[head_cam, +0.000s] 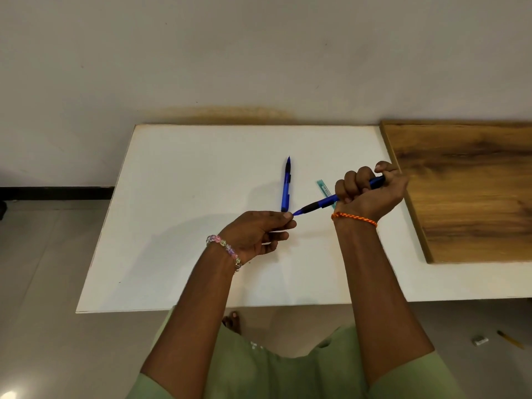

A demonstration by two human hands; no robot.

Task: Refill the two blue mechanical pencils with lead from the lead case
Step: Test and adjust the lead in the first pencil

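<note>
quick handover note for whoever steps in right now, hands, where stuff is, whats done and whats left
Right hand: fist round the barrel of one blue pencil, thumb at its cap end.
Left hand: fingertips pinched at that pencil's tip; whether a lead is between them is too small to tell.
Second blue pencil: lying untouched on the white table, tip pointing away.
Lead case: on the table, partly hidden behind the right hand.
Done: cannot confirm either pencil is refilled.
Left: finish the held pencil, then probably the second one.

On the table (178,226), one pencil (286,185) lies left of the lead case (324,189).
</note>
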